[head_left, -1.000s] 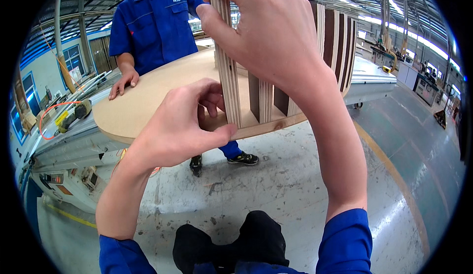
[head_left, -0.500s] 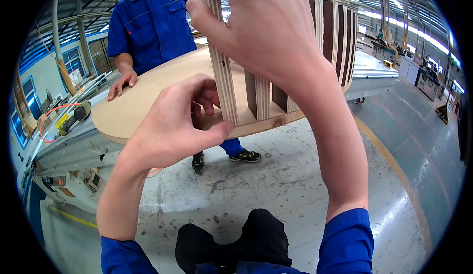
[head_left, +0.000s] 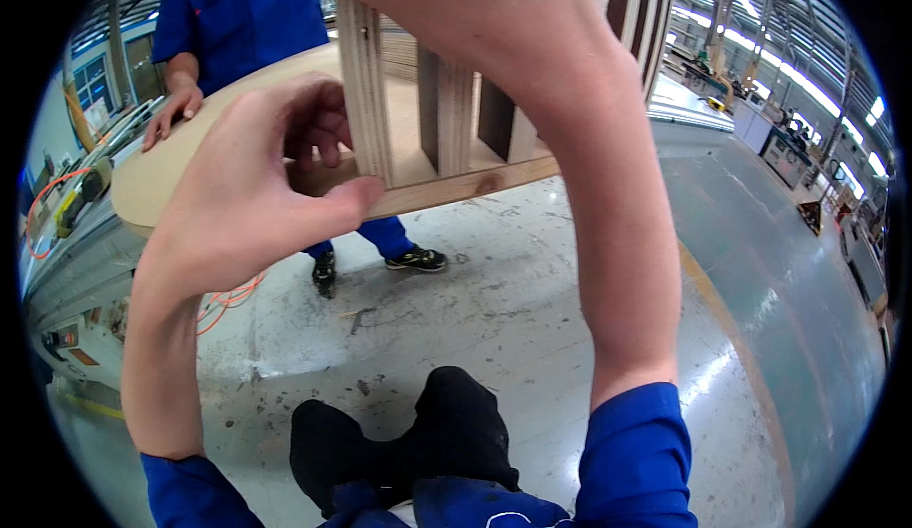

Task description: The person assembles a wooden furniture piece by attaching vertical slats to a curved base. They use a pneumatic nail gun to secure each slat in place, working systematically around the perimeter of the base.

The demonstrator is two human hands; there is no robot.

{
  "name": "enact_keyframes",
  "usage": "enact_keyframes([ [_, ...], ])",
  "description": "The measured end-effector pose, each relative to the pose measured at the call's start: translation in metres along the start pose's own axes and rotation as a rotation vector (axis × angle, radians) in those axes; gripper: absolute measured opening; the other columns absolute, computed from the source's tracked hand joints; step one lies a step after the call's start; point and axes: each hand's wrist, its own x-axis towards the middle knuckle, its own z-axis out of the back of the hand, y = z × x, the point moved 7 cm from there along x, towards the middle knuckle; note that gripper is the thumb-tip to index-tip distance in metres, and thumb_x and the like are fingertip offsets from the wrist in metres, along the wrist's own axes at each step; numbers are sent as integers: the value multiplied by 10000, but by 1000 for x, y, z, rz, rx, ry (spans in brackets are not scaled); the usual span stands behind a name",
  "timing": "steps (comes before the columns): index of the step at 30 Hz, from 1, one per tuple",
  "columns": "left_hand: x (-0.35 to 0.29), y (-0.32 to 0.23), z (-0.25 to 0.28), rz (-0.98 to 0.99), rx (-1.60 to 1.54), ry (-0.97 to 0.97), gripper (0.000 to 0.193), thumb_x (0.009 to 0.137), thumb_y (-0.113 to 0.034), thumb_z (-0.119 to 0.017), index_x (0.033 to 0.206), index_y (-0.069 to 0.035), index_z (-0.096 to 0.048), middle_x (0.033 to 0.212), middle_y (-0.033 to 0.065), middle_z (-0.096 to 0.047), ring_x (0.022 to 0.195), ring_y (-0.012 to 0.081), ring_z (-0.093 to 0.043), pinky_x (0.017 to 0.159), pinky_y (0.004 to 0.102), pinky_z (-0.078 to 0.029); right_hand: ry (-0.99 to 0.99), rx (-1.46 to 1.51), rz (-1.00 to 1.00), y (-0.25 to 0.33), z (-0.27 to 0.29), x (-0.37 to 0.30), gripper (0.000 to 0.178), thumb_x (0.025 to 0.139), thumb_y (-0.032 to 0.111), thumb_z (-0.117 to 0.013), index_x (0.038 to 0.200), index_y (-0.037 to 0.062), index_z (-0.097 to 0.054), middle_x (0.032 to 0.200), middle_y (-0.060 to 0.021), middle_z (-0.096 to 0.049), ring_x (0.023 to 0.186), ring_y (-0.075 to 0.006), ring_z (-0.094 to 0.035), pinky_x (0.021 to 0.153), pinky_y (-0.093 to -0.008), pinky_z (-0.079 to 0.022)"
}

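An upright plywood strip (head_left: 369, 101) with a layered edge stands at the rim of a rounded wooden board (head_left: 223, 101). My left hand (head_left: 237, 177) is closed round its foot, thumb at the near edge and fingers curled on the left side. The upper end of the strip is at my right hand (head_left: 456, 1), whose fingers are mostly cut off by the top of the picture. Right of it, several more upright strips (head_left: 456, 120) with pale layered edges and dark faces stand in a row along the board, partly behind my right forearm.
Across the board a person in blue workwear (head_left: 247, 15) rests a hand (head_left: 176, 110) on it. A yellow and black power tool (head_left: 81, 200) with an orange hose lies at the left on a metal-edged bench. Grey floor (head_left: 427, 324) spreads below, with machines (head_left: 793, 158) far right.
The whole view has shifted, so the board, strips and both hands appear farther left and higher. My left hand stays at the strip's foot. My right hand's fingers have largely left the picture.
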Motion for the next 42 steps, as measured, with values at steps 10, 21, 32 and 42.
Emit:
enact_keyframes([
  [10, 1, 4, 6, 154, 21, 175, 560, 814, -150, -807, 1279, 72, -587, 1061, 36, -644, 903, 79, -550, 836, 262, -494, -100, 11, 61, -7, -12, -2, 306, 900, 260, -652, 743, -2, -624, 702, -199, -661, 690, -394, -667, 681, -487, -521],
  [21, 2, 4, 4, 137, -11, 188, 567, 836, -154, -800, 1300, 79, -573, 1050, 29, -632, 904, 72, -538, 826, 250, -486, -106, -14, 88, -4, -7, -4, 289, 892, 267, -656, 756, 14, -631, 746, -178, -679, 729, -371, -677, 722, -474, -516],
  [32, 2, 6, 6, 99, -12, 150, 656, 817, -161, -806, 1382, 30, -533, 1141, 11, -618, 858, 41, -514, 736, 207, -453, -153, -128, 83, -8, -10, 0, 270, 881, 274, -660, 773, 27, -643, 785, -160, -696, 760, -351, -682, 763, -461, -515],
  [42, 4, 5, 7, 93, 47, 141, 585, 782, -137, -806, 1296, 26, -580, 1126, 26, -621, 964, 92, -561, 903, 272, -472, -152, -53, 68, -7, -3, 0, 280, 886, 280, -659, 760, 32, -638, 731, -146, -677, 751, -337, -679, 781, -456, -519],
])
